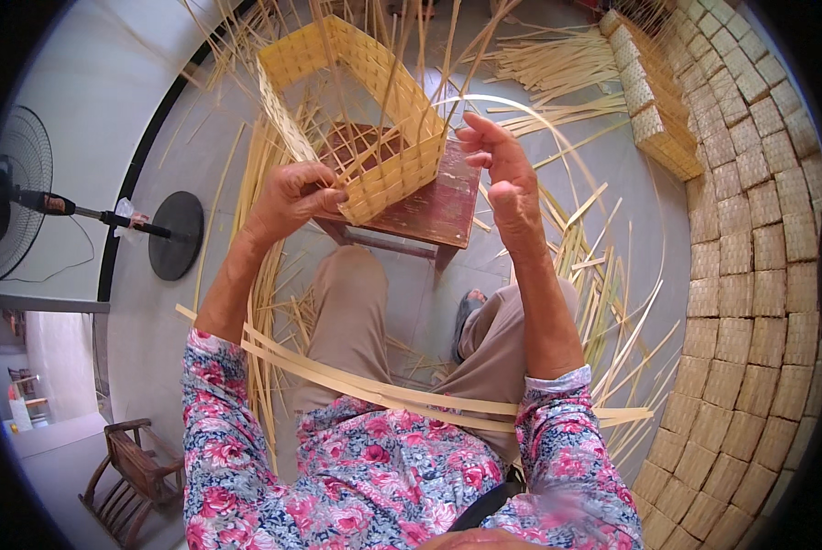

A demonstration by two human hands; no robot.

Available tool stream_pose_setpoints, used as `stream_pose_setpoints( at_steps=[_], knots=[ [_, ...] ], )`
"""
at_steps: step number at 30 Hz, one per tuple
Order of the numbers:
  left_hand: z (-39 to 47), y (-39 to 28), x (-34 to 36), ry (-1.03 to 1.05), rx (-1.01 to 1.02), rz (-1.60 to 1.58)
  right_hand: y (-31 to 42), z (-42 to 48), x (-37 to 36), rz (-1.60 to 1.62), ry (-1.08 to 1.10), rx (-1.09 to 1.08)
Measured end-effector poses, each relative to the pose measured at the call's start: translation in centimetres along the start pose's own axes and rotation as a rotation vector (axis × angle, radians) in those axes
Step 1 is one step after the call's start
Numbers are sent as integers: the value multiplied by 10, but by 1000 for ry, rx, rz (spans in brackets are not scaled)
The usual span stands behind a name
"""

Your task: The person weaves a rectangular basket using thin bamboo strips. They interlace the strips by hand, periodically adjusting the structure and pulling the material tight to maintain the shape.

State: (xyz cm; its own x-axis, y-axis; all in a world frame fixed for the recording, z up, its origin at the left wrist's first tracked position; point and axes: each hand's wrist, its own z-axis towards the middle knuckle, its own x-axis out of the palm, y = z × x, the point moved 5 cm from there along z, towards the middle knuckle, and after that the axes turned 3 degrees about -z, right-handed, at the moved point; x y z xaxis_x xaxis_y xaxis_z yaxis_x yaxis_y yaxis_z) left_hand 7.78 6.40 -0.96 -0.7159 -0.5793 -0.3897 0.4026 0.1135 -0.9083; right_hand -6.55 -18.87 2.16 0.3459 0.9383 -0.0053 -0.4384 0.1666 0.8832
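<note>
A partly woven bamboo basket (397, 182), yellow-walled and with an open lattice base, rests tilted on a worn red wooden stool (445, 213). Long unwoven strips stand up from it. My left hand (294, 196) pinches the basket's near left corner between thumb and fingers. To the right of the basket, my right hand (497, 161) is raised with its fingers apart, not gripping the wall. A pale, thin strip (521, 106) arcs from the basket's right side past this hand; whether they touch is unclear. Flat bamboo strips (383, 392) lie across my lap.
Loose bamboo strips (603, 289) litter the floor on both sides. Stacked woven baskets (734, 275) form a wall at the right, with a further row (651, 117) at the upper right. A standing fan (177, 234) and a small wooden chair (139, 467) are at the left.
</note>
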Motion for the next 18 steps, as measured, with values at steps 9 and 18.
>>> stream_pose_setpoints(
  at_steps=[9, 18],
  knots=[
    [-15, 18, -55, 157, -158, 17, -55, 19, 36, 401, -70, 234],
    [-28, 18, -70, 144, -78, 121, -123, -15, 51, 429, -262, 491]
  ],
)
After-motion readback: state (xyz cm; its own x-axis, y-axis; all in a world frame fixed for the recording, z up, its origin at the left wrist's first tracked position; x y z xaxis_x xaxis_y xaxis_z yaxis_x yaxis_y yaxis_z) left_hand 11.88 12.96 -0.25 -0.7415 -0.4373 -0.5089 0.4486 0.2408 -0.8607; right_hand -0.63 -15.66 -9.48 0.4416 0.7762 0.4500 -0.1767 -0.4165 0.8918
